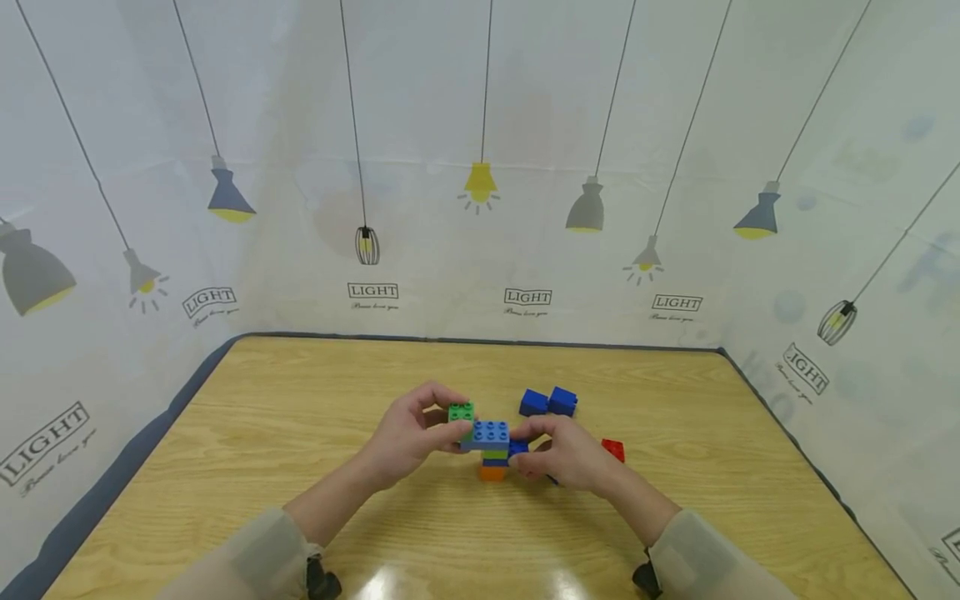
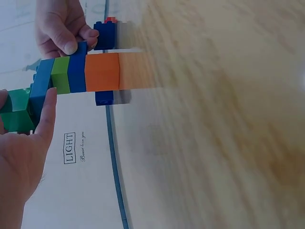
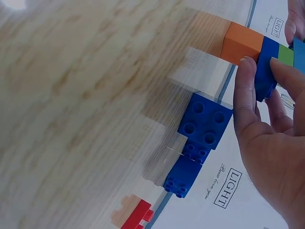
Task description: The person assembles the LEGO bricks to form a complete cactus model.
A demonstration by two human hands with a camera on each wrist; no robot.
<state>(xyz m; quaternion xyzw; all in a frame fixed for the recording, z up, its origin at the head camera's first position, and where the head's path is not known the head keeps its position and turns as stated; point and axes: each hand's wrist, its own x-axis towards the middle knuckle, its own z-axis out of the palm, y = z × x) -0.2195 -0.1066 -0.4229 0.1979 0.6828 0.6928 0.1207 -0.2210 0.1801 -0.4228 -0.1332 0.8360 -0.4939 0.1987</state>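
Note:
A small tower of toy building bricks stands on the table. At its base is an orange brick [image 1: 492, 473], then a dark blue brick [image 3: 267, 71], a lime green brick [image 2: 61, 75] and a light blue brick [image 1: 491, 435] jutting to the left. A green brick [image 1: 461, 411] sits at the left end on top. My left hand [image 1: 408, 437] pinches the green brick, one finger reaching along the underside of the light blue brick. From the other side, my right hand [image 1: 566, 454] pinches the dark blue brick's protruding right end between thumb and fingers.
Two dark blue bricks [image 1: 534, 402] lie behind the right hand. Another dark blue brick [image 3: 205, 121] is beside that hand, mostly hidden by it in the head view. A red brick [image 1: 612, 450] lies farther right. A printed cloth [image 1: 427, 275] surrounds the wooden table [image 1: 300, 392].

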